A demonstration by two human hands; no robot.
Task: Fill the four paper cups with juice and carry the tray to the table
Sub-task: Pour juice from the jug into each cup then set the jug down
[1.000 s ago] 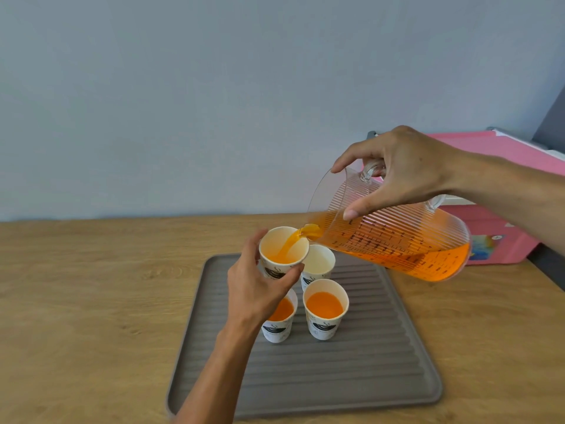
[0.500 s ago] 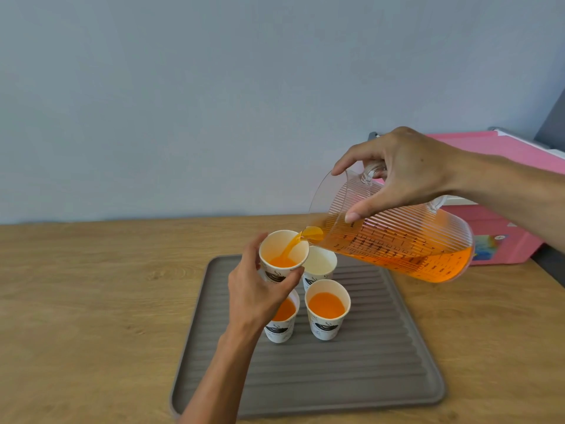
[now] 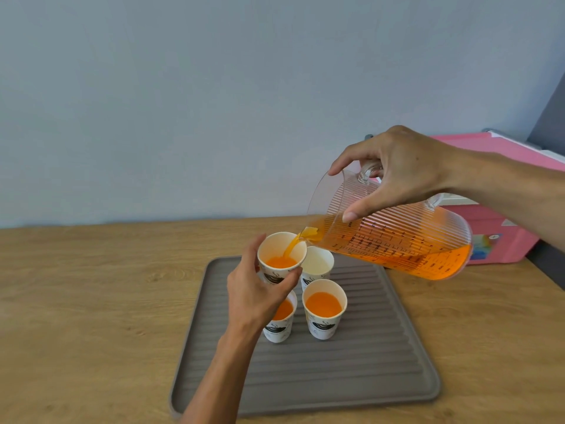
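My left hand (image 3: 255, 293) grips a paper cup (image 3: 281, 255) held above the grey ribbed tray (image 3: 336, 377). My right hand (image 3: 397, 172) holds a clear ribbed pitcher (image 3: 394, 237) by its handle, tilted left, and orange juice streams from its spout into the held cup, which is partly filled. On the tray stand three more cups: an empty one (image 3: 318, 263) at the back, a filled one (image 3: 324, 307) at the front right, and a filled one (image 3: 282, 319) partly hidden behind my left hand.
The tray lies on a wooden counter (image 3: 91, 301) against a pale blue wall. A pink box (image 3: 501, 234) stands at the back right, behind the pitcher. A dark edge (image 3: 547, 264) bounds the counter on the right.
Juice level in the held cup has risen. The pitcher has tipped slightly further, and both hands have stayed almost in place.
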